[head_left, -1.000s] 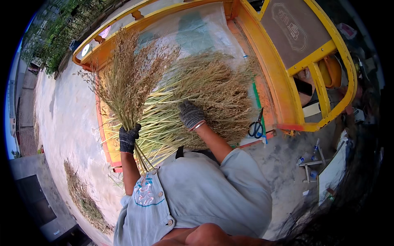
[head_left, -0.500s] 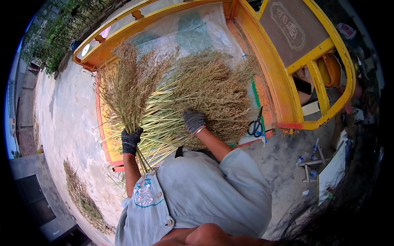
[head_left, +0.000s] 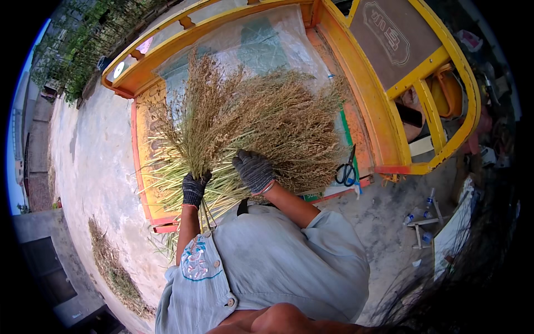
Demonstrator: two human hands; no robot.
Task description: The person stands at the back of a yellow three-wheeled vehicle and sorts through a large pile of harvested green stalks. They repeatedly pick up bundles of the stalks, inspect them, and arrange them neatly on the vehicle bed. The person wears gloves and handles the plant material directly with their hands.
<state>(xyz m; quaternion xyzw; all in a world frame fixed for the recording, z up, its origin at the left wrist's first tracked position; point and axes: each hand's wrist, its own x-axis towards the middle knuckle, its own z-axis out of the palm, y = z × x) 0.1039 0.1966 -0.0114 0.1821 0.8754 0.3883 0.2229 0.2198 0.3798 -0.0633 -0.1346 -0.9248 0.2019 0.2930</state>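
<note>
My left hand (head_left: 194, 189), in a dark knitted glove, is closed round the stalks of an upright bundle of dried seed-head stalks (head_left: 203, 122). The bundle's brown, bushy tops fan out above the fist, and a few cut ends stick out below it. To its right lies a wide heap of the same stalks (head_left: 295, 128), pale stems to the left, tops to the right. My right hand (head_left: 255, 171), gloved alike, is over the near part of this heap, its fingers stretched toward the bundle. I see nothing held in it.
The heap rests on a clear plastic sheet (head_left: 289, 33) in a yellow-orange cart bed (head_left: 356, 72) with raised rails. Dark-handled scissors (head_left: 346, 170) lie at the bed's right edge. A strip of dry plant scraps (head_left: 114, 267) lies on the concrete at left. Bottles and a small stand (head_left: 425, 222) are at right.
My left hand has moved right with the bundle, whose tops now overlap the heap. My right hand has shifted slightly left, toward the bundle.
</note>
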